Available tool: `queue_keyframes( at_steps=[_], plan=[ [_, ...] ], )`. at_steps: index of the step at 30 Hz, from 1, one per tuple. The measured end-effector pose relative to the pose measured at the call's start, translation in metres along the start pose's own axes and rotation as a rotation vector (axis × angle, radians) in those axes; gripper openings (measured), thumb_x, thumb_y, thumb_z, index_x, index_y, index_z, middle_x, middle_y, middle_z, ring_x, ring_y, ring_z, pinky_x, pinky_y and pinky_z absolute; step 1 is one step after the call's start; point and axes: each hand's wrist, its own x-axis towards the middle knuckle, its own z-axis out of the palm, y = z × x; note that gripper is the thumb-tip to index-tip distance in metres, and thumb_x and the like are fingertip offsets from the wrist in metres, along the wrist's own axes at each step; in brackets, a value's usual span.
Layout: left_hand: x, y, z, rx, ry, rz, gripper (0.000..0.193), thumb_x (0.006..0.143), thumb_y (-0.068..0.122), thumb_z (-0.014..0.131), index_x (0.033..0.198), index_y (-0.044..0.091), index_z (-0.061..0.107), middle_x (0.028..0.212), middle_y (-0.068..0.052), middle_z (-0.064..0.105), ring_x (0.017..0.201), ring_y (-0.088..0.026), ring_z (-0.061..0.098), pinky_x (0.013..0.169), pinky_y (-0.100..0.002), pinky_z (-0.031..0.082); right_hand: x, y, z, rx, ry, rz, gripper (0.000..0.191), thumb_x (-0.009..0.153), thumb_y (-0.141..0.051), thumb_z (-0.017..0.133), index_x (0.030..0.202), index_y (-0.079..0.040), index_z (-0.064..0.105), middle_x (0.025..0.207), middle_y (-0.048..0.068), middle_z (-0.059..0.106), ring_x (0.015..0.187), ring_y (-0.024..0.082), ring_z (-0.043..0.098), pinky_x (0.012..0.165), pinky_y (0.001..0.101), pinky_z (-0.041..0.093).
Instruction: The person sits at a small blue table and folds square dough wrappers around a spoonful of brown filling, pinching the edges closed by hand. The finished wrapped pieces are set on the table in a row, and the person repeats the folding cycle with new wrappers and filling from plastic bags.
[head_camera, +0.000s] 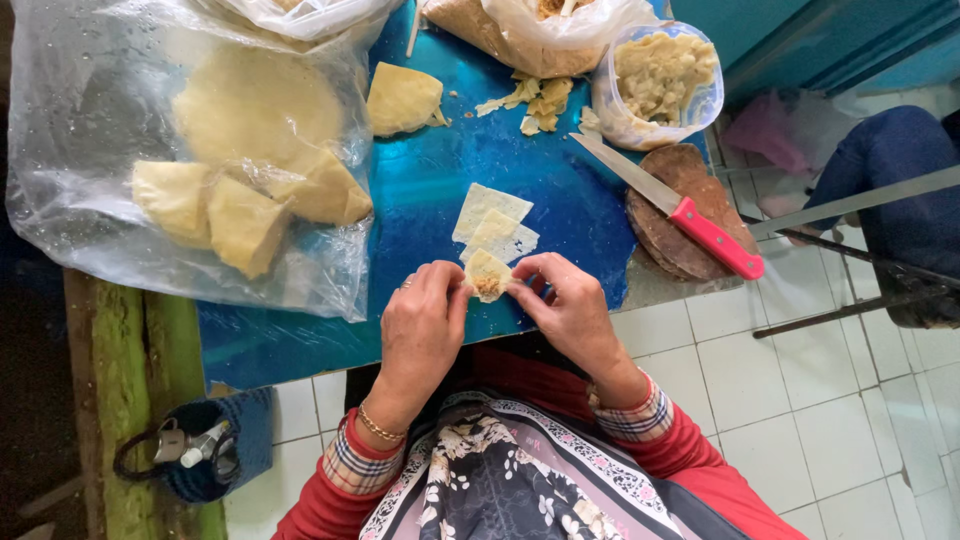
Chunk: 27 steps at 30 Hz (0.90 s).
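Your left hand (420, 320) and right hand (570, 310) both pinch a filled dough wrapper (487, 274) in a closed grip, above flat dough squares (492, 220) on the blue counter (430, 180).

A big clear bag (190, 150) lies at ten o'clock on the blue surface (440, 190), holding pale yellow wedges. Another clear bag (300, 15) sits at eleven, cut by the frame edge. At twelve a third bag (540, 35) holds what may be brown filling. A clear round tub (657, 85) at one holds pale pieces.
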Motion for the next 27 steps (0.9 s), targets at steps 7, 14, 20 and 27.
queue_keyframes(
  at_steps=[7, 14, 20, 27],
  plan=[
    [-0.003, 0.000, 0.006, -0.208, 0.058, -0.010, 0.018, 0.091, 0.005, 0.073, 0.104, 0.002, 0.062, 0.095, -0.012, 0.069, 0.086, -0.030, 0.070, 0.075, -0.040, 0.055, -0.007, 0.002, 0.012, 0.209, 0.041, -0.001, 0.023, 0.089, -0.006, 0.079, 0.108, -0.005, 0.067, 0.100, 0.005, 0.072, 0.079, 0.012, 0.071, 0.061, 0.0246, 0.056],
    [-0.009, -0.006, 0.006, -0.297, 0.003, 0.080, 0.028, 0.090, 0.001, 0.074, 0.115, 0.002, 0.061, 0.102, -0.014, 0.069, 0.093, -0.032, 0.072, 0.077, -0.038, 0.057, -0.012, 0.000, 0.009, 0.076, -0.005, -0.138, 0.032, 0.086, -0.003, 0.079, 0.116, -0.006, 0.068, 0.105, 0.009, 0.073, 0.093, 0.019, 0.073, 0.076, 0.0311, 0.058],
    [-0.010, -0.010, 0.009, -0.286, -0.033, 0.095, 0.028, 0.091, -0.002, 0.072, 0.117, 0.003, 0.060, 0.116, -0.015, 0.065, 0.094, -0.031, 0.072, 0.074, -0.037, 0.059, -0.009, 0.000, 0.009, -0.107, 0.010, -0.412, 0.039, 0.083, -0.009, 0.081, 0.119, -0.003, 0.069, 0.112, 0.011, 0.073, 0.098, 0.028, 0.070, 0.083, 0.0366, 0.057],
    [-0.009, -0.010, 0.012, -0.229, 0.008, 0.090, 0.025, 0.091, -0.001, 0.072, 0.112, 0.004, 0.060, 0.119, -0.015, 0.063, 0.096, -0.034, 0.070, 0.073, -0.038, 0.059, -0.003, 0.008, 0.022, -0.220, 0.016, -0.547, 0.033, 0.083, 0.001, 0.074, 0.116, 0.000, 0.069, 0.107, 0.011, 0.071, 0.092, 0.029, 0.068, 0.079, 0.0385, 0.057]
  ],
)
